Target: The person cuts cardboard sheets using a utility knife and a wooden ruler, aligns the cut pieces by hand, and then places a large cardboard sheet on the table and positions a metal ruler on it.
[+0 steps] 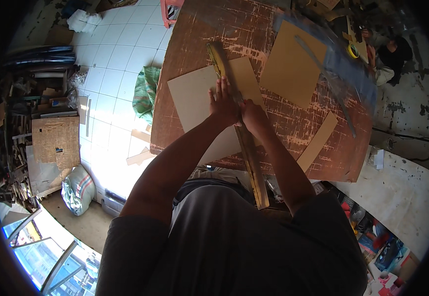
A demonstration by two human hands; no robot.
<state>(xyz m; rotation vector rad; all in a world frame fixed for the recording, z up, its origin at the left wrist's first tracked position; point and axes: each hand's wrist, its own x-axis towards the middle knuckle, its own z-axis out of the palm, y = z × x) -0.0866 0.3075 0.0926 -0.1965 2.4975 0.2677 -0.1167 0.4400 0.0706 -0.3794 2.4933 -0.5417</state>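
A long, narrow, yellowish straight strip (246, 148), dark along one edge, lies across a sheet of board (192, 93). Its near end sticks out past the table edge toward my body. My left hand (224, 101) presses flat on the strip and the sheet, fingers stretched forward. Close beside it, my right hand (254, 116) is closed at the strip's right edge. Whatever the right fingers hold is hidden. The sheet looks pale grey left of the strip and brown to its right. All of this rests on a worn reddish-brown table (185, 37).
A brown board sheet (293, 64) lies at the far right, with a narrow offcut (318, 143) nearer. A thin grey strip (342, 108) and a yellow tape roll (353, 50) are on the right. A green sack (147, 93) stands left of the table.
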